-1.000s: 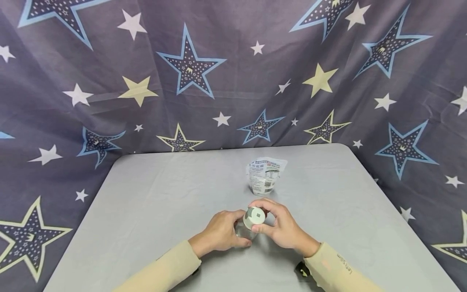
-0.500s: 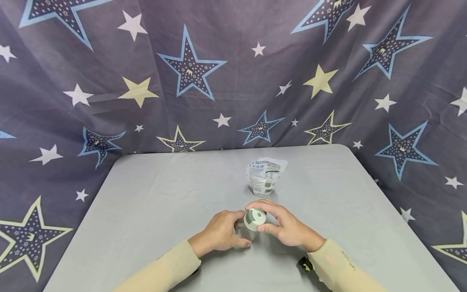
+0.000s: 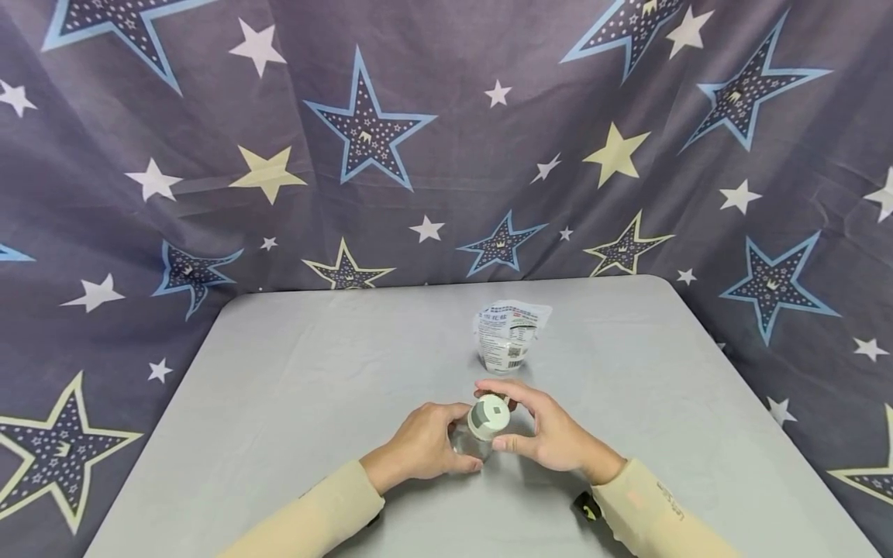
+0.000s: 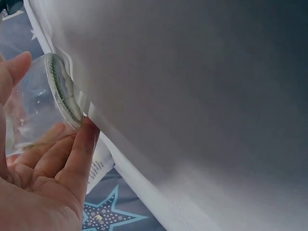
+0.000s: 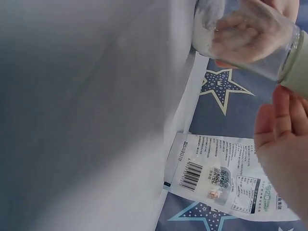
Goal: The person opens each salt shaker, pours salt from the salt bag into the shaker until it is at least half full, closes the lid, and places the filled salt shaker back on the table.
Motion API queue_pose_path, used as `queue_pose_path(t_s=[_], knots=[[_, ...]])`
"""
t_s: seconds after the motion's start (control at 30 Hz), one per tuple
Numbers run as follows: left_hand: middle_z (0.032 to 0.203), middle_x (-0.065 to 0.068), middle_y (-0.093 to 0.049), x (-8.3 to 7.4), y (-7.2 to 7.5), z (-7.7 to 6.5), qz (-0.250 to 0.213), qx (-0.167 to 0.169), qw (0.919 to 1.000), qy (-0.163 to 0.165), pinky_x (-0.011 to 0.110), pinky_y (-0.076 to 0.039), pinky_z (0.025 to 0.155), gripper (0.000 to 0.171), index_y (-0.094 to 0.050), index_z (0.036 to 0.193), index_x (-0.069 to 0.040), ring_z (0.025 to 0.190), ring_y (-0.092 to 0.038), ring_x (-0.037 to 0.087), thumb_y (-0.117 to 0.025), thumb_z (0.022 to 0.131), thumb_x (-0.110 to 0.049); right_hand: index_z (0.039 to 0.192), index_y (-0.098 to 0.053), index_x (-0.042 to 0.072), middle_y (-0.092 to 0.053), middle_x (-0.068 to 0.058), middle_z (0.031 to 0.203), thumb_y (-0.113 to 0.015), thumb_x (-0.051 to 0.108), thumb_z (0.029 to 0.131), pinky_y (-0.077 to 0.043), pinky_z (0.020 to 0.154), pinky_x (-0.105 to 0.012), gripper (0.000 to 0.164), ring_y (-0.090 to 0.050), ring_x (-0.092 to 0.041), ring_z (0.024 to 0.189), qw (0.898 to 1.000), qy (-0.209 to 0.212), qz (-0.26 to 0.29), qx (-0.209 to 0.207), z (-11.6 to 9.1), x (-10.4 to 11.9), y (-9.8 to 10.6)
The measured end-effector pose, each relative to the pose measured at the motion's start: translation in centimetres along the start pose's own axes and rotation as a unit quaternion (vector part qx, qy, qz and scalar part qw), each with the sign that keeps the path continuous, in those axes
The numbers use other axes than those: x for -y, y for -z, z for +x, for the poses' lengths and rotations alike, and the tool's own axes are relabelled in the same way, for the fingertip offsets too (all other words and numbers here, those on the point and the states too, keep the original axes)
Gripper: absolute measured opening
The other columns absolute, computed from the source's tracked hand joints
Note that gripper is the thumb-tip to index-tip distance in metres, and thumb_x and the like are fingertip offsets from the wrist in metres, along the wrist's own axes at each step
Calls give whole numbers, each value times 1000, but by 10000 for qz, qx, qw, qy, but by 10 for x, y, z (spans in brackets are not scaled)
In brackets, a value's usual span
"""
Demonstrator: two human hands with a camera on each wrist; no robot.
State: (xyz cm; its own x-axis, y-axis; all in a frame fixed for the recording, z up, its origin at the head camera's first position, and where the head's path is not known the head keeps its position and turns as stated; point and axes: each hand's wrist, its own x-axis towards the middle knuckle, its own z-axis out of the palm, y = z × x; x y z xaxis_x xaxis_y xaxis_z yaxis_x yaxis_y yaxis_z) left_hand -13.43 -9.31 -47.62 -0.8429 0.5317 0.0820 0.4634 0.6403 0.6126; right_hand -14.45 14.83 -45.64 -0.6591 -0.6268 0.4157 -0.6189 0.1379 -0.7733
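Note:
A clear glass jar [image 4: 36,103] with a pale green lid [image 3: 490,416] is upright on the table in front of me. My left hand [image 3: 425,442] holds the jar's glass body, thumb on the near side and fingers round the far side. My right hand [image 3: 551,430] is curled round the lid from the right, with its thumb at the near edge and fingers behind. In the right wrist view, the fingertips [image 5: 282,98] are right at the lid's lower edge. White grains show near the jar's base there.
Beyond the jar, a white printed pouch [image 3: 508,337] with a barcode stands on the grey-covered table [image 3: 335,364]. A dark curtain [image 3: 432,178] patterned with stars hangs behind the table and along both sides.
My right hand has shifted slightly right, and its thumb has moved off the lid's top toward its edge. More of the lid's grey patch shows. The left hand stays in place.

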Motion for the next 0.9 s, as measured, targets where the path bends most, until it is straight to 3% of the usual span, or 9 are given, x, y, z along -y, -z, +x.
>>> queue_pose_path(t_s=[0.13, 0.3, 0.5, 0.57, 0.67, 0.8, 0.9], knots=[[94, -14, -71, 0, 0, 0, -8, -21, 10000, -31, 27, -45, 73, 55, -73, 117, -23, 76, -58, 6, -95, 69, -38, 142, -57, 9, -68, -5, 125, -91, 15, 76, -49, 86, -42, 75, -59, -19, 101, 9987, -161, -143, -451, -1, 0, -3], [92, -17, -69, -1, 0, 0, -5, -16, 10000, -11, 27, -46, 73, 53, -72, 116, -24, 76, -57, 4, -95, 70, -39, 130, -64, 16, -68, 3, 107, -98, 20, 65, -48, 78, -40, 73, -57, -19, 92, 9932, -433, -334, -1031, -2, 0, -8], [89, -20, -67, 0, 0, 1, -112, 21, 9999, 14, 25, -46, 69, 50, -72, 113, -26, 73, -57, 2, -94, 71, -40, 118, -67, 9, -68, -2, 98, -101, 14, 58, -45, 73, -41, 69, -57, -24, 84, 9884, -495, -413, -1376, 0, 6, -14], [88, -20, -67, 0, 0, 1, -118, 23, 9999, 13, 24, -45, 69, 49, -72, 112, -26, 73, -56, 2, -94, 71, -40, 112, -68, 6, -68, -3, 95, -100, 9, 57, -45, 71, -42, 64, -56, -24, 82, 9875, -533, -399, -1428, 3, 18, -15], [87, -18, -67, 0, 0, 1, -119, 19, 9999, 7, 25, -45, 69, 46, -72, 110, -27, 72, -56, 2, -94, 71, -40, 109, -69, 10, -70, 0, 96, -100, 15, 60, -45, 72, -42, 58, -56, -21, 81, 9871, -588, -362, -1445, 4, 21, -16], [87, -15, -69, -1, 0, 1, -117, 37, 9999, 19, 25, -46, 70, 46, -72, 110, -27, 73, -57, 3, -93, 71, -40, 109, -69, 20, -70, 7, 100, -99, 27, 65, -46, 73, -39, 53, -57, -16, 82, 9869, -629, -344, -1446, 1, 8, -18], [89, -13, -70, -2, 1, 1, -76, 42, 10000, 28, 26, -46, 71, 46, -73, 111, -26, 75, -57, 3, -93, 71, -40, 108, -69, 21, -71, 7, 100, -98, 27, 67, -46, 74, -39, 50, -57, -16, 81, 9865, -692, -320, -1452, 0, 9, -18]])
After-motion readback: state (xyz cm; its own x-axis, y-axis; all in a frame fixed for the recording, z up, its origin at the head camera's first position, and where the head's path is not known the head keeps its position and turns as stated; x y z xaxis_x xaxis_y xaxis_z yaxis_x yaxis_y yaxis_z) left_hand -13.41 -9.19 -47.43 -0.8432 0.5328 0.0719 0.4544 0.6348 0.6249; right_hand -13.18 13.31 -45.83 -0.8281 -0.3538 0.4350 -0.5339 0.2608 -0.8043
